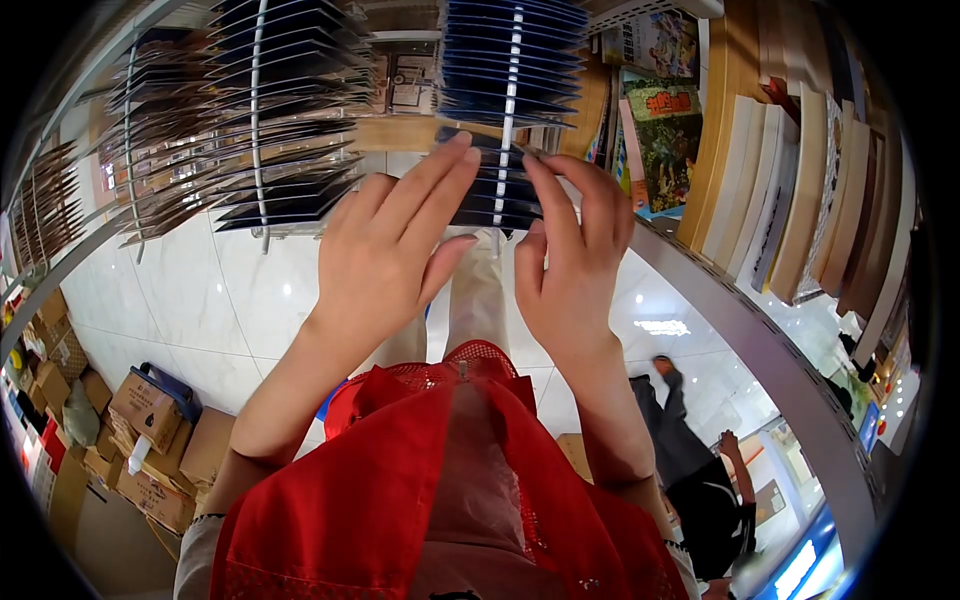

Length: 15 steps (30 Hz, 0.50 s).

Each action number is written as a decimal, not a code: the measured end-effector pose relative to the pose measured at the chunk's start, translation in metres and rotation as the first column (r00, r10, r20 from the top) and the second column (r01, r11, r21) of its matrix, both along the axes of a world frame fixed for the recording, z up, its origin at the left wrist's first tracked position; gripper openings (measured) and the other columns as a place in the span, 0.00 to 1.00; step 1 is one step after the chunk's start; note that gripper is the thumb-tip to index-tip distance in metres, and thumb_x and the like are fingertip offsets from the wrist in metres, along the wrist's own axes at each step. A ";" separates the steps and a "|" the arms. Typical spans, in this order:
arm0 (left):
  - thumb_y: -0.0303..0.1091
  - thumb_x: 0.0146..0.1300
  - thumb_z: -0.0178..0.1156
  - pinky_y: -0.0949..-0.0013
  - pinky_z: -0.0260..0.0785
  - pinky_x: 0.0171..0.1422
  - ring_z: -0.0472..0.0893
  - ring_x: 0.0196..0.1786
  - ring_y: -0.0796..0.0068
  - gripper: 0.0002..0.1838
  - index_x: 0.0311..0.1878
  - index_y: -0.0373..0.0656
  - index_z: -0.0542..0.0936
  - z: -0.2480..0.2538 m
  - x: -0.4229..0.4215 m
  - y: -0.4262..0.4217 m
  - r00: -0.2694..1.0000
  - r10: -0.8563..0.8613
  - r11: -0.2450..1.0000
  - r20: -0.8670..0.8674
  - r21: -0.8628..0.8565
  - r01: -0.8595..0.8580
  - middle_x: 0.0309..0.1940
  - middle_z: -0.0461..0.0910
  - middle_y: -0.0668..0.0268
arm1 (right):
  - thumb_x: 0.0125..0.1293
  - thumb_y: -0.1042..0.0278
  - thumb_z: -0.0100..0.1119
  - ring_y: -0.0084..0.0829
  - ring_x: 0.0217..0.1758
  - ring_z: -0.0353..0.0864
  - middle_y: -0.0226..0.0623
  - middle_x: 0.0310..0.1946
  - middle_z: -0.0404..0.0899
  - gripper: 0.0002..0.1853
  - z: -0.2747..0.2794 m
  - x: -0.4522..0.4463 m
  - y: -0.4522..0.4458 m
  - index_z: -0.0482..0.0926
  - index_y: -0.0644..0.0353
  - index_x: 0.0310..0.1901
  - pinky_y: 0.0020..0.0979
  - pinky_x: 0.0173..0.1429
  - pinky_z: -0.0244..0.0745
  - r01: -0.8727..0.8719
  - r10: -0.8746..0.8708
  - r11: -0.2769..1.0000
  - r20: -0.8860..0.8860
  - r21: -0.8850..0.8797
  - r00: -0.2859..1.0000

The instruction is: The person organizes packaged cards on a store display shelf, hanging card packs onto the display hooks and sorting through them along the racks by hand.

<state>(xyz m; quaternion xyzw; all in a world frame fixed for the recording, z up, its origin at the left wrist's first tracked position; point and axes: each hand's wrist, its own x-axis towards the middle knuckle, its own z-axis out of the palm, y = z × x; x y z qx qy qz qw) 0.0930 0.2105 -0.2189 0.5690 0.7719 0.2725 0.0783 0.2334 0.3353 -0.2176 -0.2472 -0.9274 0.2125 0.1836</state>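
A row of books (780, 190) stands right of the white display hook (510, 100); left of it, the left hand (385, 235), thumb spread wide; right of it, the right hand (575, 240), half-curled (pinching or not, I cannot tell); on it, dark flat packets (475, 208), apparently being fingered through, needing a light touch

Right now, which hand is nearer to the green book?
Right: the right hand is left of the green book, slightly lower in view; the left hand is much farther left.

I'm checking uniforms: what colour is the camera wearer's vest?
The vest is red, seen best in the head view.
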 end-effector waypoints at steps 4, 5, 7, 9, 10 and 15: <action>0.42 0.60 0.64 0.68 0.70 0.43 0.74 0.38 0.66 0.30 0.65 0.41 0.75 -0.001 -0.007 0.006 1.000 0.025 0.998 0.019 0.053 -0.026 0.68 0.73 0.68 | 0.49 0.80 0.58 0.48 0.64 0.69 0.39 0.59 0.71 0.32 0.001 -0.006 0.009 0.76 0.60 0.61 0.52 0.70 0.57 0.001 -0.001 1.000 -0.060 0.011 0.998; 0.42 0.60 0.64 0.67 0.70 0.43 0.74 0.38 0.66 0.30 0.66 0.41 0.75 -0.001 -0.009 0.009 0.999 0.031 0.998 0.023 0.049 -0.032 0.68 0.73 0.68 | 0.50 0.79 0.59 0.47 0.66 0.68 0.39 0.60 0.71 0.31 0.000 -0.008 0.012 0.75 0.60 0.61 0.53 0.72 0.55 -0.002 0.003 1.000 -0.026 0.015 1.000; 0.42 0.59 0.65 0.68 0.71 0.44 0.75 0.38 0.66 0.31 0.65 0.42 0.75 -0.005 -0.010 0.013 0.999 0.039 0.999 0.000 0.022 -0.039 0.68 0.73 0.68 | 0.51 0.79 0.59 0.45 0.66 0.69 0.38 0.59 0.71 0.30 -0.003 -0.014 0.014 0.75 0.59 0.61 0.53 0.73 0.54 -0.001 0.001 1.000 0.015 0.004 1.000; 0.42 0.59 0.65 0.68 0.71 0.44 0.75 0.39 0.66 0.31 0.65 0.42 0.76 -0.007 -0.011 0.013 0.999 0.040 0.999 -0.025 0.010 -0.039 0.69 0.73 0.69 | 0.51 0.79 0.60 0.43 0.66 0.69 0.37 0.59 0.71 0.29 -0.004 -0.016 0.014 0.75 0.59 0.60 0.53 0.74 0.54 0.003 -0.003 1.000 0.038 0.000 0.999; 0.42 0.59 0.65 0.67 0.71 0.44 0.75 0.39 0.66 0.30 0.65 0.42 0.76 -0.008 -0.011 0.013 0.999 0.037 0.999 -0.037 0.010 -0.037 0.69 0.73 0.69 | 0.51 0.79 0.60 0.42 0.66 0.69 0.37 0.59 0.71 0.29 -0.004 -0.016 0.014 0.75 0.59 0.59 0.53 0.74 0.54 0.005 -0.005 1.000 0.041 0.000 0.999; 0.40 0.59 0.64 0.66 0.71 0.46 0.75 0.39 0.65 0.30 0.65 0.42 0.75 -0.006 -0.009 0.008 1.000 0.019 1.000 -0.017 -0.019 -0.020 0.69 0.72 0.68 | 0.51 0.79 0.60 0.42 0.65 0.70 0.37 0.58 0.72 0.29 -0.005 -0.011 0.011 0.75 0.60 0.59 0.54 0.73 0.54 0.003 -0.003 1.000 0.050 0.007 0.999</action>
